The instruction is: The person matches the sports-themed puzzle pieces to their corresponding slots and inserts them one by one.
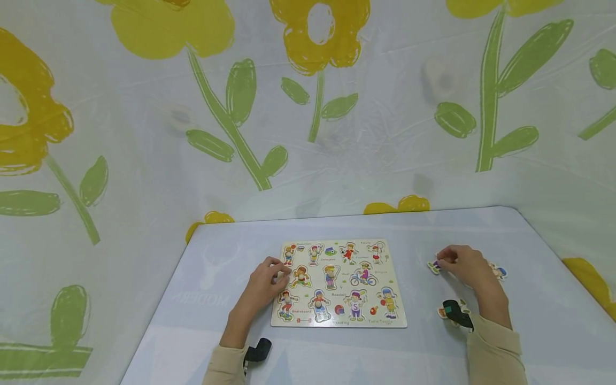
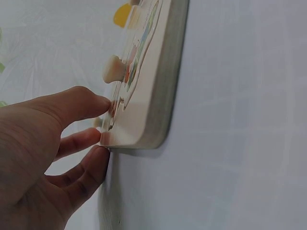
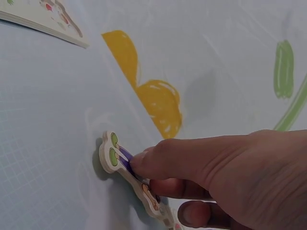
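A pale wooden puzzle board [image 1: 356, 254] with pictures of children doing sports lies in the middle of the table. My left hand [image 1: 267, 280] is at its left edge; in the left wrist view, the thumb [image 2: 84, 103] touches the face beside a wooden knob [image 2: 114, 69] and other fingertips meet the edge. Right of the board, my right hand [image 1: 467, 264] pinches a puzzle piece [image 3: 122, 160] showing purple trousers and green shoes. In the right wrist view the piece is tilted over its shadow, its upper part partly hidden by the fingers.
Another puzzle piece [image 1: 500, 271] lies to the right of my right hand. More pieces [image 1: 464, 307] lie nearer, partly behind the black wrist camera [image 1: 456, 313]. A flower-print curtain [image 1: 375, 128] hangs behind the table [image 1: 337, 353].
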`<state>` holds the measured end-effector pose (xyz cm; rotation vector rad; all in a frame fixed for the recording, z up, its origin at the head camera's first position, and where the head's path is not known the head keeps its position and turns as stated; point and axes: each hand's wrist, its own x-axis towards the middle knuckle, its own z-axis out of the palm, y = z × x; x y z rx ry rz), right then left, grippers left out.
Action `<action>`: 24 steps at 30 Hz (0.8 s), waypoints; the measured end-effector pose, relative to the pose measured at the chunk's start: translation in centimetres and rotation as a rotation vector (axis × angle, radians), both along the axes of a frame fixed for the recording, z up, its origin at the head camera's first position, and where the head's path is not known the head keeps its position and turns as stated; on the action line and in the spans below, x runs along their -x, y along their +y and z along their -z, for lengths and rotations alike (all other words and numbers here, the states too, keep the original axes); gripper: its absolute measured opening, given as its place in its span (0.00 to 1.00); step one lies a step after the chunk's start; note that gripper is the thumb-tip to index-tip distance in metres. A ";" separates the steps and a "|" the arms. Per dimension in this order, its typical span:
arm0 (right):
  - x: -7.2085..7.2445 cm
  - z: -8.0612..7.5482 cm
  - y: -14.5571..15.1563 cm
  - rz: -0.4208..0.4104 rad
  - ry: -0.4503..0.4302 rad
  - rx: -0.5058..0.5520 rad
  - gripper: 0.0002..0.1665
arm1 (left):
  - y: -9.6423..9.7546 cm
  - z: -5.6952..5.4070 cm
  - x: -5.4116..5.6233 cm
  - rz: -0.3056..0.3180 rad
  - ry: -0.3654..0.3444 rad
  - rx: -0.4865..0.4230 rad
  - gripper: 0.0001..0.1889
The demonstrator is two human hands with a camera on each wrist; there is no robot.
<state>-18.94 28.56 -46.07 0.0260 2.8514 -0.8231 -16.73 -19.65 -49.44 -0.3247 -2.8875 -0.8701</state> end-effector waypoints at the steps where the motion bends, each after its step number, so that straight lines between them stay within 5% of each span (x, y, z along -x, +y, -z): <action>1: 0.0 0.0 -0.1 -0.006 0.008 0.001 0.13 | 0.0 0.0 0.0 -0.001 0.000 0.000 0.08; 24: 0.4 -0.7 -2.9 -0.092 0.028 0.013 0.11 | -0.1 -0.1 -0.1 0.006 -0.002 -0.010 0.08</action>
